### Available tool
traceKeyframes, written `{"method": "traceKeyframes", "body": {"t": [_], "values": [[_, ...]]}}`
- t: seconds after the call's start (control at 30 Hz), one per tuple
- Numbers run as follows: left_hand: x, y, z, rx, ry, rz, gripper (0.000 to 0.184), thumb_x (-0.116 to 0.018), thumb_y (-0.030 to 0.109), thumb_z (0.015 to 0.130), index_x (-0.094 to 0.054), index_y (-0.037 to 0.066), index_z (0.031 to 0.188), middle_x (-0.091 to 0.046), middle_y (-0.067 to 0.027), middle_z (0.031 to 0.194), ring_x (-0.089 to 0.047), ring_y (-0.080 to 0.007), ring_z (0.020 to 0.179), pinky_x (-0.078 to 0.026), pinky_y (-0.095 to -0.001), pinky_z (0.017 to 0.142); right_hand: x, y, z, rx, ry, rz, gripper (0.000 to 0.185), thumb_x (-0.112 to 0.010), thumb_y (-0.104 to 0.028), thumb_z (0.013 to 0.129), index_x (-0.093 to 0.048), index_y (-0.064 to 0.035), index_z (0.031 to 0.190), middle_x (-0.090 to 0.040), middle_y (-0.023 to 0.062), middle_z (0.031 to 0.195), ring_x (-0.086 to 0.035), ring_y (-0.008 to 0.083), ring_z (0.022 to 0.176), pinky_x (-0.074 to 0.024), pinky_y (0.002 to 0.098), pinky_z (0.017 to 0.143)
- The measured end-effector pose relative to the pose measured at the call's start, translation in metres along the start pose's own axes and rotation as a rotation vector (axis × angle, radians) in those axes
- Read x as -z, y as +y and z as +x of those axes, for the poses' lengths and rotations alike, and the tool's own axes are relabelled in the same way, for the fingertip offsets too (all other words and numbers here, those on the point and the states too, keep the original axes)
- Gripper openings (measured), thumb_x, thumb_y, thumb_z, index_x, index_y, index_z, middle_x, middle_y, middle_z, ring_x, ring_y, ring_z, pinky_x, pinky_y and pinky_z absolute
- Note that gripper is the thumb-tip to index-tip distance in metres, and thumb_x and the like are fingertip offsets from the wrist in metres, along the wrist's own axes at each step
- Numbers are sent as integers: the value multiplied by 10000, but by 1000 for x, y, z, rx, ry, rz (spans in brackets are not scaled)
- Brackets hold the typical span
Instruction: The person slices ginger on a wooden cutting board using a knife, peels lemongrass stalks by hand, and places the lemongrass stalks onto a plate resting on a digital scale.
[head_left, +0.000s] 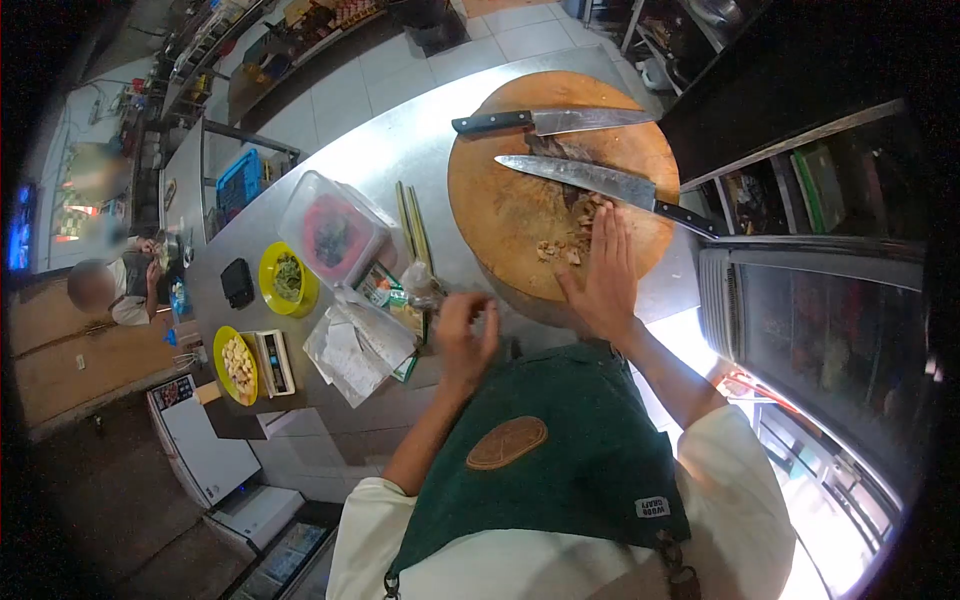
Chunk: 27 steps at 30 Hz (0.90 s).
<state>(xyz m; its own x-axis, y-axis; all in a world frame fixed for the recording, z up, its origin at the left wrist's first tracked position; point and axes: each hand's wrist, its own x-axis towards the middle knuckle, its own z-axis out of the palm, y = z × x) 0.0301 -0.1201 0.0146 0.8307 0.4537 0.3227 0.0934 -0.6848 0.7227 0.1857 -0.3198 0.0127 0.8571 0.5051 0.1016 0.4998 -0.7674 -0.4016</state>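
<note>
My right hand (606,275) lies flat with fingers stretched on the round wooden chopping board (500,215), touching small chopped brown pieces (588,212). More bits (560,250) lie beside my thumb. Just beyond my fingertips a chef's knife (585,175) rests across the board, its black handle over the right edge. A second knife (560,121) lies farther back, handle to the left. My left hand (468,335) is held with curled fingers near the board's left side, beside a clear plastic item (420,283); I see nothing in it.
On the steel table (400,160) stand a clear tub (335,235), a yellow bowl of greens (287,278), a yellow bowl of pale cubes (238,365), a scale (274,362) and papers (358,345). Long sticks (413,225) lie near the board. Another person (130,280) works at far left.
</note>
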Motion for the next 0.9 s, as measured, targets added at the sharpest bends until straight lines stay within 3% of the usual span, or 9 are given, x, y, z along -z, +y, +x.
{"method": "traceKeyframes", "body": {"t": [0.07,0.2,0.27,0.37,0.53,0.6,0.73,0.9], "values": [[-24,-9,-9,195,-389,-22,277,-755,61,861,-652,0,1110,-638,-162,1030,-625,-319,865,-511,-418,738,0,-3,6,10,12,32,1017,-677,-448,933,-128,72,1613,-195,281,1667,-155,440,1570,-156,557,1276],[-57,-13,-19,237,-418,100,348,-771,85,835,-646,5,1150,-635,-174,1062,-627,-381,945,-512,-459,795,0,-2,17,87,-10,255,1051,-786,-415,851,-202,31,1604,-289,269,1611,-234,452,1533,-222,546,1256],[-63,-6,-19,152,-293,101,329,-762,84,816,-656,2,1116,-628,-211,1064,-614,-457,975,-509,-512,833,-4,-4,24,121,23,315,1058,-806,-418,832,-224,18,1600,-329,261,1587,-264,455,1518,-247,539,1245],[-71,-8,-30,139,-381,61,388,-737,57,811,-632,7,1181,-618,-227,1089,-602,-466,1008,-500,-517,860,-7,-9,35,167,65,362,1022,-823,-391,821,-273,6,1585,-359,243,1565,-290,452,1506,-297,528,1218],[-78,-5,-36,225,-353,45,341,-703,34,837,-625,4,1168,-622,-223,1090,-603,-466,1006,-501,-523,858,-6,-9,44,242,-165,393,882,-814,-312,824,-378,14,1518,-376,247,1542,-368,457,1431,-330,527,1188],[-78,-1,-34,287,-339,40,321,-699,34,844,-625,-2,1154,-625,-217,1092,-605,-464,1006,-503,-522,859,-8,-5,41,227,-100,377,845,-792,-291,840,-383,22,1510,-380,250,1534,-370,458,1423,-324,530,1191],[-72,0,-40,207,-309,118,271,-715,49,852,-646,6,1110,-632,-191,1085,-616,-438,1006,-520,-492,860,-6,-2,46,170,59,333,732,-726,-238,888,-396,45,1477,-401,259,1488,-359,466,1424,-299,539,1206],[-69,-11,-49,38,-379,211,259,-730,53,853,-661,28,1101,-638,-166,1087,-627,-399,987,-534,-466,847,-3,-3,51,167,2,301,729,-684,-261,915,-373,50,1497,-377,289,1519,-338,482,1439,-285,569,1207]]}}
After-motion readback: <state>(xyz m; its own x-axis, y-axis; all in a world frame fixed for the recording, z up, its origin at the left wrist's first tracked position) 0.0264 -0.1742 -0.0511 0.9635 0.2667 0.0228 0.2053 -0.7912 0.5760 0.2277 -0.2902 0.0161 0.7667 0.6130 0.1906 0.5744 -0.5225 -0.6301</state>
